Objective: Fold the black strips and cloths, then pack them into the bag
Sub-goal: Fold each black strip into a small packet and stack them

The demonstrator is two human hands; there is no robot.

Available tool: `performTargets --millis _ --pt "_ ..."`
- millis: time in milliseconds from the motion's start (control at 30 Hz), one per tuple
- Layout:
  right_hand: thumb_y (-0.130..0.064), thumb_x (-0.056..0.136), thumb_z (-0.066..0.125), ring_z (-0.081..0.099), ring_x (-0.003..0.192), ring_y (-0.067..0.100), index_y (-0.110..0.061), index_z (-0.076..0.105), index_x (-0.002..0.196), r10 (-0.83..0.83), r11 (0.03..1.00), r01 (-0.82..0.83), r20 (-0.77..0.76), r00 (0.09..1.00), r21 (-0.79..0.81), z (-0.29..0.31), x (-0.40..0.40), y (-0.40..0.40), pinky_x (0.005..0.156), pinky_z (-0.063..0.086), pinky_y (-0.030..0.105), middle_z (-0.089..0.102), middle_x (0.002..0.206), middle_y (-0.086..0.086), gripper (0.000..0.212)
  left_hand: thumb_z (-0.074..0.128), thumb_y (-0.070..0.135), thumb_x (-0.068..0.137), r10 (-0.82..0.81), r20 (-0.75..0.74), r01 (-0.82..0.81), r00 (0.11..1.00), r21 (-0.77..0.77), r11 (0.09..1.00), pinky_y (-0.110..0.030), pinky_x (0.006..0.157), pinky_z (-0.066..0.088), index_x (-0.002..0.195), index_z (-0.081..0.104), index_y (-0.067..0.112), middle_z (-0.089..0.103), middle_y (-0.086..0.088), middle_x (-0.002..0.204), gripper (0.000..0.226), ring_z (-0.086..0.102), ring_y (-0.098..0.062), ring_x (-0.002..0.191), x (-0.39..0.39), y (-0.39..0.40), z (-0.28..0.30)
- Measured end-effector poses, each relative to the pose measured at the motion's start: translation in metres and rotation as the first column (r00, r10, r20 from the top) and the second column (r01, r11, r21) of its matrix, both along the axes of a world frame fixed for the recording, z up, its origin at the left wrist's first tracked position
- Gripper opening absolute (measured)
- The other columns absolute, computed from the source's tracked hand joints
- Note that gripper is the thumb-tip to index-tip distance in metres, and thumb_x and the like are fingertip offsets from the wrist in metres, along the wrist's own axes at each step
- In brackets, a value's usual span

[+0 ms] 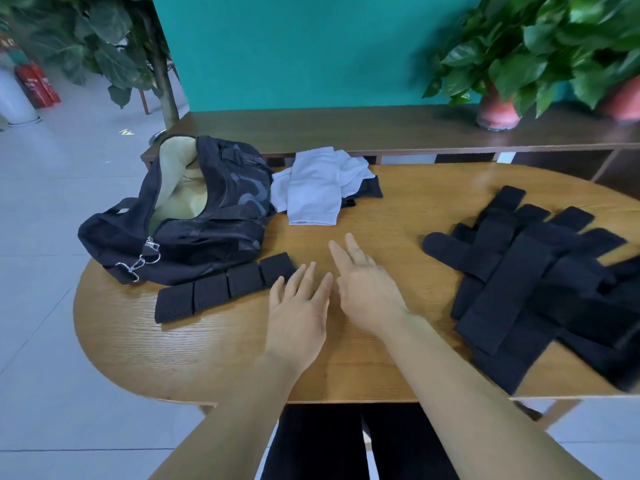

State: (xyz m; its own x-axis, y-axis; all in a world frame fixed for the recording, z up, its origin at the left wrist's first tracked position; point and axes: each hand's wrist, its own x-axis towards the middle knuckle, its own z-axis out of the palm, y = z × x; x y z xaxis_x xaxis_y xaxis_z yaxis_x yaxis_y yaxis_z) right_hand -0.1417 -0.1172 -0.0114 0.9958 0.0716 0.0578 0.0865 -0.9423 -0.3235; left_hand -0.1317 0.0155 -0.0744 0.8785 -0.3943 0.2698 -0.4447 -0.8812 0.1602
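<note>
A black bag (207, 216) with a pale lining lies unzipped at the table's left. Along its front edge sits a row of folded black strips (221, 291). A heap of unfolded black strips (533, 282) covers the table's right side. Light grey cloths (315, 188) lie behind the middle, over a black cloth (369, 190). My left hand (298, 313) and my right hand (367, 289) hover flat over the bare wood in the middle, fingers straight, holding nothing. The left fingertips are just right of the folded row.
The oval wooden table (214, 358) ends close to my body. Behind it runs a dark bench (346, 128) with potted plants (540, 57) at the right. A teal wall panel stands at the back. Grey floor tiles lie to the left.
</note>
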Motion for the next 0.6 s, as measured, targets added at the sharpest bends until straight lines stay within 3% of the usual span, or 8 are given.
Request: performTargets --millis 100,200,300,400,500,600 --pt "-0.01 0.099 0.043 0.023 0.144 0.022 -0.019 0.022 0.152 -0.077 0.997 0.075 0.102 0.992 0.017 0.012 -0.032 -0.039 0.112 0.026 0.032 0.012 0.161 0.006 0.058 0.032 0.028 0.103 -0.129 -0.001 0.129 0.992 -0.052 0.99 -0.045 0.118 0.015 0.145 0.042 0.026 0.03 -0.002 0.157 0.043 0.019 -0.018 0.147 -0.016 -0.038 0.006" --pt "-0.006 0.094 0.051 0.037 0.137 0.026 -0.012 0.042 0.144 -0.199 0.98 0.188 0.213 0.956 0.07 0.012 -0.065 -0.075 0.109 0.035 0.036 0.037 0.152 0.009 0.051 0.02 0.034 0.099 -0.292 -0.014 0.29 0.956 -0.094 0.952 -0.044 0.116 0.019 0.132 0.057 0.022 0.044 -0.003 0.149 0.051 0.031 -0.019 0.143 -0.031 -0.079 0.014" --pt "0.004 0.075 0.069 0.06 0.114 0.034 -0.003 0.062 0.123 -0.371 0.927 0.362 0.371 0.851 0.096 -0.008 -0.091 -0.112 0.094 0.049 0.044 0.061 0.128 0.016 0.049 0.033 0.035 0.092 -0.457 -0.009 0.453 0.89 -0.108 0.885 -0.035 0.115 0.011 0.129 0.059 0.023 0.045 0.0 0.148 0.047 0.029 -0.017 0.142 -0.046 -0.113 0.025" --pt "0.003 0.073 0.068 0.057 0.117 0.039 0.001 0.061 0.124 -0.51 0.845 0.531 0.378 0.773 0.055 -0.027 -0.111 -0.141 0.098 0.047 0.05 0.06 0.127 0.022 0.051 0.051 0.028 0.083 -0.569 -0.046 0.567 0.821 -0.048 0.822 -0.025 0.113 -0.007 0.142 0.047 0.024 0.034 0.004 0.155 0.059 0.018 -0.012 0.145 -0.056 -0.138 0.031" --pt "-0.007 0.074 0.07 0.047 0.127 0.042 0.004 0.058 0.127 -0.533 0.79 0.603 0.36 0.765 -0.112 -0.042 -0.12 -0.155 0.107 0.035 0.055 0.054 0.131 0.028 0.056 0.048 0.025 0.082 -0.596 -0.082 0.601 0.798 0.04 0.799 -0.027 0.115 -0.005 0.145 0.043 0.025 0.033 0.007 0.155 0.064 0.017 -0.007 0.145 -0.061 -0.154 0.034" --pt "-0.012 0.075 0.069 0.046 0.128 0.043 0.006 0.057 0.126 -0.544 0.769 0.615 0.328 0.772 -0.175 -0.05 -0.117 -0.158 0.108 0.022 0.055 0.055 0.129 0.03 0.056 0.048 0.025 0.081 -0.589 -0.147 0.605 0.794 0.098 0.79 -0.029 0.115 -0.007 0.149 0.034 0.028 0.026 0.012 0.157 0.069 0.01 0.0 0.145 -0.064 -0.159 0.034"
